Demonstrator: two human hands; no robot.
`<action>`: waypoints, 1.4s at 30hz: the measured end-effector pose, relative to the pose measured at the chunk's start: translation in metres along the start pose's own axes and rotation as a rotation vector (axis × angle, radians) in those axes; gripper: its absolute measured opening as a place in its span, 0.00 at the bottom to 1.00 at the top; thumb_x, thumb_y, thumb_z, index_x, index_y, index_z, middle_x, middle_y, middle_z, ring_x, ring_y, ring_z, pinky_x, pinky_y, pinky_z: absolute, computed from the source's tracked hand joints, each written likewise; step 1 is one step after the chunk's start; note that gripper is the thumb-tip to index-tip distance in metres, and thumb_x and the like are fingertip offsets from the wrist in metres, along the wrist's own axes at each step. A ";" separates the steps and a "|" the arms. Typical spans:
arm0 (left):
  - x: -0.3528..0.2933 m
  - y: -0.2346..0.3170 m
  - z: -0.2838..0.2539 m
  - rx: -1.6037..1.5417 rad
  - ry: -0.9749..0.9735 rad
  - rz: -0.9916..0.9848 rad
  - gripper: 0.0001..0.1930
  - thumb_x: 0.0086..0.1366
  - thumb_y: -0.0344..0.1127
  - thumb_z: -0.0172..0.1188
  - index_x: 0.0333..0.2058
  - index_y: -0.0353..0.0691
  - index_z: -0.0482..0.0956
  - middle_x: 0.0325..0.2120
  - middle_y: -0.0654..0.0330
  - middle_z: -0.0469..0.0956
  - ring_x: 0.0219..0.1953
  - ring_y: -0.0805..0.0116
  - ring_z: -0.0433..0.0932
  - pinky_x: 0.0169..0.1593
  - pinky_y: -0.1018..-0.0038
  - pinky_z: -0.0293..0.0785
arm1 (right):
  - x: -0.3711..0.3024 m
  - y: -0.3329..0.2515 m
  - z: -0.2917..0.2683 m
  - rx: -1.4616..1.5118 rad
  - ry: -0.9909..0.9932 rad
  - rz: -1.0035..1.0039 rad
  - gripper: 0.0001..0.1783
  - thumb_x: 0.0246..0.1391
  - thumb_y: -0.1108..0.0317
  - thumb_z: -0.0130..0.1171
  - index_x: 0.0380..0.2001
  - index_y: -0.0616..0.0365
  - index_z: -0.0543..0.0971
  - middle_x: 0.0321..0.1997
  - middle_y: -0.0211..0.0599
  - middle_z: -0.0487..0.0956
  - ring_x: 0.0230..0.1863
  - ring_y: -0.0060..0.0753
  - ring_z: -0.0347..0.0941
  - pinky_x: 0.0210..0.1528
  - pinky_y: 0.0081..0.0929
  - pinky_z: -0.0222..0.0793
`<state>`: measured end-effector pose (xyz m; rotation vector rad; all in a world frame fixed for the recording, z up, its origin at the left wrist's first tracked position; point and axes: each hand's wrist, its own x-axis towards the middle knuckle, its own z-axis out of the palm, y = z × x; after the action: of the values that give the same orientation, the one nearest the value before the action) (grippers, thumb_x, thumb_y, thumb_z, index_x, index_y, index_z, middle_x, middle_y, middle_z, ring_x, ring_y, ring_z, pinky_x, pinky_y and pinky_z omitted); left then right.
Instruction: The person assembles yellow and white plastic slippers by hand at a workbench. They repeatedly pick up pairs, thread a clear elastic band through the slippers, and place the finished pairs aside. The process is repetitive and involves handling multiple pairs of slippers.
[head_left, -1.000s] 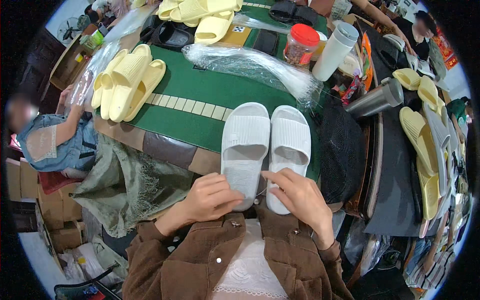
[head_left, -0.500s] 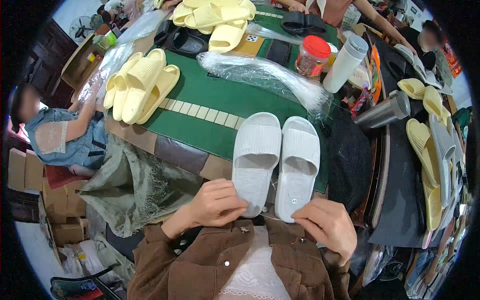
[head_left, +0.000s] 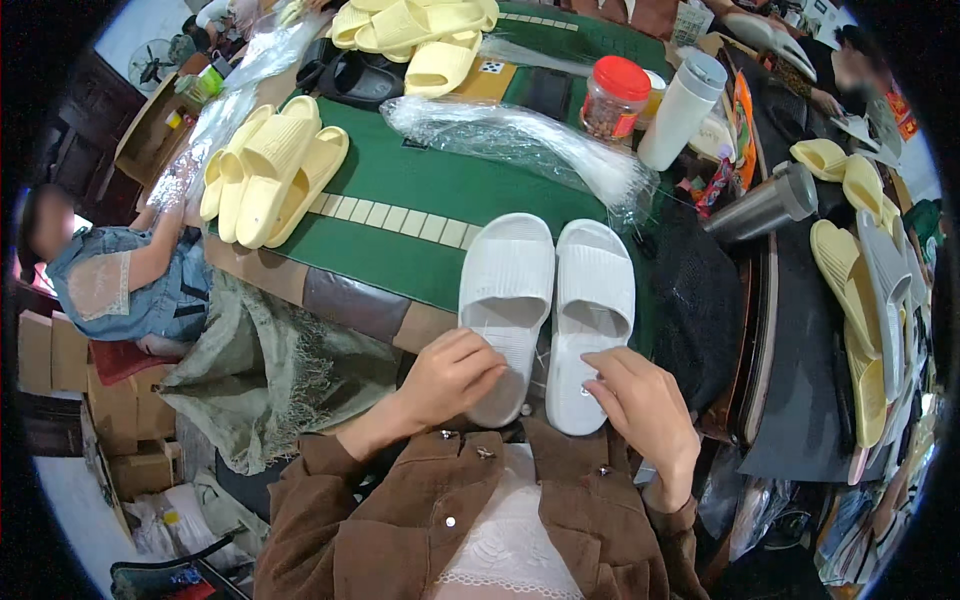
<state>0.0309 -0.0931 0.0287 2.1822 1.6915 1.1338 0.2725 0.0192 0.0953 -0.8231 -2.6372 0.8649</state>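
A pair of white slide sandals lies side by side before me, toes away, heels near my lap. Beside the left slide sandal (head_left: 507,260), at the inner edge of its footbed, is my left hand (head_left: 450,378). Its fingers are curled in with the tips together; whatever they pinch, if anything, is too small to see. My right hand (head_left: 645,405) reaches over the heel half of the right slide sandal (head_left: 595,270). Its thumb and forefinger are apart above the footbed, near a small round mark, and the hand holds nothing.
Yellow slides (head_left: 270,175) sit left on the green table (head_left: 400,270), with clear plastic bags (head_left: 520,140) beyond. A red-lidded jar (head_left: 615,95), white bottle (head_left: 685,110) and steel tumbler (head_left: 765,205) stand right. More slides (head_left: 850,280) line the right side. A co-worker (head_left: 130,260) sits left.
Both my hands have moved forward from the heels, the right one loosening its pinch at the right heel. The black slides at the far edge, by another person's hand, have left the view.
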 end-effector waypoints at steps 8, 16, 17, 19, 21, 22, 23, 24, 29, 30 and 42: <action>0.004 -0.011 0.019 0.029 -0.049 -0.049 0.08 0.56 0.28 0.63 0.36 0.36 0.76 0.36 0.54 0.75 0.40 0.54 0.75 0.43 0.64 0.73 | 0.004 0.019 0.018 -0.152 -0.005 -0.021 0.26 0.52 0.67 0.63 0.52 0.69 0.71 0.51 0.52 0.74 0.52 0.53 0.71 0.52 0.40 0.70; 0.015 -0.008 0.035 0.075 -0.157 -0.197 0.29 0.64 0.41 0.58 0.58 0.27 0.64 0.53 0.41 0.69 0.52 0.41 0.71 0.55 0.56 0.68 | 0.021 0.031 0.049 -0.053 0.059 -0.016 0.32 0.56 0.65 0.59 0.59 0.70 0.64 0.57 0.59 0.68 0.59 0.60 0.63 0.61 0.42 0.61; 0.018 -0.007 0.036 0.073 -0.197 -0.233 0.31 0.64 0.44 0.59 0.58 0.27 0.63 0.52 0.40 0.69 0.51 0.40 0.71 0.55 0.56 0.68 | 0.025 0.031 0.053 -0.009 0.065 0.005 0.30 0.58 0.63 0.57 0.59 0.70 0.64 0.57 0.59 0.68 0.60 0.61 0.62 0.61 0.42 0.59; 0.031 -0.004 0.036 0.063 -0.273 -0.302 0.36 0.63 0.51 0.59 0.57 0.26 0.62 0.52 0.39 0.69 0.51 0.39 0.71 0.55 0.55 0.68 | 0.028 0.034 0.058 0.084 0.074 0.054 0.29 0.62 0.61 0.51 0.59 0.70 0.64 0.57 0.60 0.68 0.60 0.62 0.61 0.62 0.44 0.57; 0.038 -0.005 0.037 0.092 -0.346 -0.306 0.38 0.61 0.56 0.59 0.56 0.25 0.63 0.50 0.38 0.69 0.50 0.38 0.71 0.54 0.54 0.67 | 0.029 0.040 0.062 0.190 0.082 0.105 0.28 0.65 0.58 0.45 0.59 0.70 0.64 0.57 0.60 0.68 0.59 0.64 0.61 0.63 0.46 0.54; 0.041 -0.005 0.038 0.107 -0.383 -0.309 0.40 0.60 0.59 0.59 0.55 0.25 0.64 0.49 0.38 0.69 0.50 0.38 0.71 0.54 0.54 0.67 | 0.030 0.042 0.063 0.223 0.095 0.112 0.29 0.65 0.57 0.45 0.59 0.71 0.63 0.56 0.60 0.68 0.59 0.63 0.61 0.63 0.46 0.54; 0.043 -0.007 0.042 0.159 -0.360 -0.295 0.39 0.58 0.63 0.58 0.50 0.26 0.67 0.44 0.38 0.71 0.47 0.38 0.73 0.50 0.53 0.70 | 0.031 0.045 0.064 0.257 0.109 0.119 0.29 0.65 0.57 0.46 0.59 0.72 0.63 0.56 0.61 0.68 0.58 0.62 0.61 0.62 0.45 0.54; 0.049 -0.004 0.042 0.129 -0.406 -0.387 0.38 0.59 0.62 0.58 0.48 0.27 0.67 0.43 0.38 0.72 0.45 0.38 0.74 0.48 0.53 0.71 | 0.031 0.047 0.065 0.290 0.122 0.130 0.29 0.65 0.57 0.46 0.59 0.73 0.62 0.56 0.61 0.68 0.58 0.61 0.62 0.62 0.45 0.54; 0.051 -0.014 0.062 0.124 -0.370 -0.441 0.33 0.63 0.61 0.53 0.43 0.29 0.71 0.35 0.39 0.76 0.32 0.38 0.78 0.35 0.52 0.76 | 0.033 0.048 0.068 0.194 0.052 0.089 0.29 0.65 0.57 0.45 0.59 0.71 0.63 0.56 0.60 0.68 0.59 0.60 0.61 0.62 0.46 0.54; 0.048 -0.016 0.068 0.140 -0.306 -0.424 0.32 0.64 0.60 0.53 0.42 0.29 0.72 0.35 0.39 0.76 0.32 0.38 0.78 0.35 0.52 0.76 | 0.033 0.048 0.070 0.168 0.071 0.066 0.29 0.65 0.57 0.45 0.59 0.71 0.63 0.57 0.59 0.68 0.59 0.60 0.61 0.62 0.46 0.54; 0.058 -0.004 0.069 0.169 -0.326 -0.550 0.25 0.65 0.53 0.52 0.38 0.30 0.76 0.33 0.39 0.78 0.31 0.40 0.80 0.35 0.52 0.77 | 0.032 0.019 0.016 0.306 0.217 0.075 0.11 0.57 0.72 0.58 0.42 0.64 0.80 0.40 0.47 0.82 0.41 0.46 0.80 0.43 0.31 0.74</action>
<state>0.0766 -0.0193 0.0052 1.6828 2.0897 0.4840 0.2489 0.0426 0.0725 -0.8816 -2.2285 1.0968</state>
